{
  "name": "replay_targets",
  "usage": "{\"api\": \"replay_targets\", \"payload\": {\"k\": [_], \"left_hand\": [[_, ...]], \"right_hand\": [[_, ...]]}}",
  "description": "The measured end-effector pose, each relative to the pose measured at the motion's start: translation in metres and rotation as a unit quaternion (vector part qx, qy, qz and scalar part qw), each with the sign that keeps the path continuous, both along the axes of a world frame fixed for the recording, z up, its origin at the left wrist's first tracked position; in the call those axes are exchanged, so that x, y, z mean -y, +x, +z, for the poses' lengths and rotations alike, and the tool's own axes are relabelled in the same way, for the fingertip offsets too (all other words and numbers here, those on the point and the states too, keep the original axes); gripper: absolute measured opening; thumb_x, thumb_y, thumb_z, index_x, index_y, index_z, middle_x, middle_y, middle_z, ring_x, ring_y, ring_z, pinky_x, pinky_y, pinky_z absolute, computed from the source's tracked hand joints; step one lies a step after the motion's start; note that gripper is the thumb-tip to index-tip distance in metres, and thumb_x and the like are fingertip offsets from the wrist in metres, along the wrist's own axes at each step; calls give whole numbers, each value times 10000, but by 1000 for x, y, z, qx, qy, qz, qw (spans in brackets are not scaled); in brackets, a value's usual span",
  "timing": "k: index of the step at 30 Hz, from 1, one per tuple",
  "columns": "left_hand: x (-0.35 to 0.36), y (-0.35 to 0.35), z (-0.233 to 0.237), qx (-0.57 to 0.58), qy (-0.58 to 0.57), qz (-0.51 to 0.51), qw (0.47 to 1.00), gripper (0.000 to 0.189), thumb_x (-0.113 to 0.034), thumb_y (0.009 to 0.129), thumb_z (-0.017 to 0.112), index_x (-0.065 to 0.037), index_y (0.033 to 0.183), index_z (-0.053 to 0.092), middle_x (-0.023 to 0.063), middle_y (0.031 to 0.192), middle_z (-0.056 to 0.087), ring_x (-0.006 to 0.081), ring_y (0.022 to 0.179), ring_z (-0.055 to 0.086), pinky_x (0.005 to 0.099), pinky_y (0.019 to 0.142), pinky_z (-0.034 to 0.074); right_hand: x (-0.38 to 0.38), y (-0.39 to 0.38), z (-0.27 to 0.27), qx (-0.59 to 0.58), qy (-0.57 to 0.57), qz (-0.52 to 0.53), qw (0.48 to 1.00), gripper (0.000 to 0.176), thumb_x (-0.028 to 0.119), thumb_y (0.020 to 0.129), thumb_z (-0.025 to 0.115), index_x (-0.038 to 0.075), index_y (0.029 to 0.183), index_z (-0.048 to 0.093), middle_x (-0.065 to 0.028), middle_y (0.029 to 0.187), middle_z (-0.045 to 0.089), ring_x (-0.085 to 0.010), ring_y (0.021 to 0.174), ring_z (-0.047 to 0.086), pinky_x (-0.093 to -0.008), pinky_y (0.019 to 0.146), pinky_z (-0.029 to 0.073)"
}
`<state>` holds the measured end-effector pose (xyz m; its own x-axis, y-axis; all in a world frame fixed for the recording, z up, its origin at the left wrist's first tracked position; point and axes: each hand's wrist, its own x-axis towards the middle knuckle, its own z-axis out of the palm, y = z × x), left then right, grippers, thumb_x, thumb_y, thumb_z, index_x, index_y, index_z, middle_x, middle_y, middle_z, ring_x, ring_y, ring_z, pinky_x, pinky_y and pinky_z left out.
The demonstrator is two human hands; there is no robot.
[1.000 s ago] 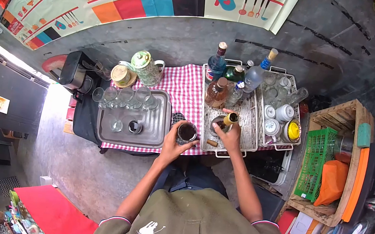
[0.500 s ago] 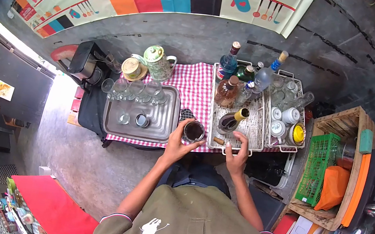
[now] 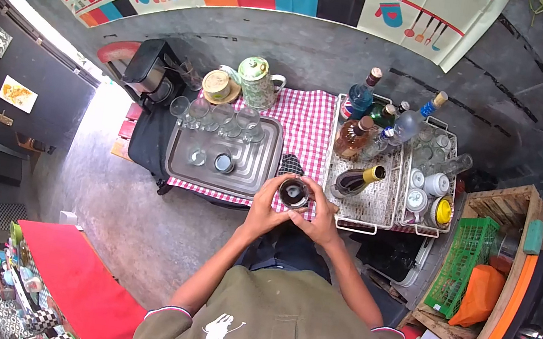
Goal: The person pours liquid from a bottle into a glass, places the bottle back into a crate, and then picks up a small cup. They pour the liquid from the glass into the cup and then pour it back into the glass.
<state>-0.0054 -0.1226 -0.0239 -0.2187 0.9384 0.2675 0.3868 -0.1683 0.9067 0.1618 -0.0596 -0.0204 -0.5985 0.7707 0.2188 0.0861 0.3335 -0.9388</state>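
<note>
- Right hand (image 3: 321, 219) has left the dark glass bottle with the gold neck (image 3: 353, 181) and now meets the left hand (image 3: 267, 210) at the clear round glass of dark liquid (image 3: 294, 192).
- Both hands hold that glass, one curved round each side; thumbs come together on the wearer's side of it.
- Glass is in front of the wearer's body, at the near edge of the red-and-white checked tablecloth (image 3: 313, 116); pale patch shows on the liquid.
- Small black checked cloth (image 3: 291, 165) just beyond the glass.
- Gold-necked bottle leans in the white wire rack (image 3: 383, 216), right of the hands, neck pointing away to the right; other bottles farther back in the rack.
- Grey rectangular tray (image 3: 253, 177) to the left: stemmed glasses toward its back, two small glasses nearer the front.
</note>
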Motion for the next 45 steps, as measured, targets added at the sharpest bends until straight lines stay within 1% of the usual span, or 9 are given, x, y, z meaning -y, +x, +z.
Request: {"api": "replay_targets", "payload": {"k": [6,10,11,21,22,23,31,39,45], "left_hand": [[9,-14,-9,-31,-20,39,999,733,-187,697,874,-28,1338,554,148,1275,629,320,1187,582,411,1004,472],[15,-25,-18,-19,-26,45,998,719,-191,705,867,-10,1323,549,160,1295,616,333,1203,578,417,1005,471],[17,-29,-22,-28,-26,42,998,713,-186,710,863,1,1319,542,166,1305,606,337,1205,579,417,1012,468],[34,-71,-34,-41,2,55,998,711,-106,706,799,18,1342,507,194,1308,584,369,1235,554,436,1053,440],[36,-79,-35,-41,1,49,998,722,-105,707,796,15,1354,499,195,1318,576,367,1244,548,436,1059,435],[39,-87,-36,-42,0,44,998,733,-104,709,792,12,1366,490,196,1329,568,365,1253,543,436,1066,430],[72,-180,-31,-20,-34,-54,998,814,-94,722,768,-24,1457,426,197,1400,518,358,1330,486,432,1124,381],[86,-257,-37,-29,-49,-107,993,749,-103,741,766,-16,1418,456,196,1385,528,366,1295,506,438,1094,398],[87,-288,-42,-50,-28,-110,992,726,-117,729,782,-8,1386,492,192,1340,568,359,1264,536,440,1072,420]], "right_hand": [[-6,-19,-6,19,3,49,999,724,234,827,770,-11,1423,438,-214,1356,566,-329,1249,584,-415,1045,466],[-2,-32,-16,35,-49,62,996,740,224,814,788,-13,1422,440,-230,1343,577,-330,1248,592,-410,1039,470],[-3,-36,-21,39,-13,61,997,729,178,808,790,-20,1422,451,-210,1330,590,-276,1210,618,-390,1013,496],[5,-83,-18,59,-28,77,995,705,199,779,818,-9,1377,508,-188,1265,634,-260,1160,651,-372,975,524],[7,-90,-18,59,-28,76,995,705,201,776,820,-7,1374,511,-188,1263,635,-259,1157,652,-370,975,524],[9,-97,-16,56,-15,78,995,710,220,774,829,-2,1371,514,-213,1265,632,-304,1163,651,-392,972,520],[49,-175,-18,62,-60,47,995,689,187,774,833,5,1364,526,-166,1293,625,-249,1141,656,-362,927,558],[80,-239,-29,52,-66,-3,996,704,176,769,832,32,1383,518,-158,1287,631,-250,1116,662,-341,843,563],[88,-268,-30,68,-59,-20,996,711,214,774,838,43,1388,522,-154,1257,649,-242,1104,666,-342,834,552]]}}
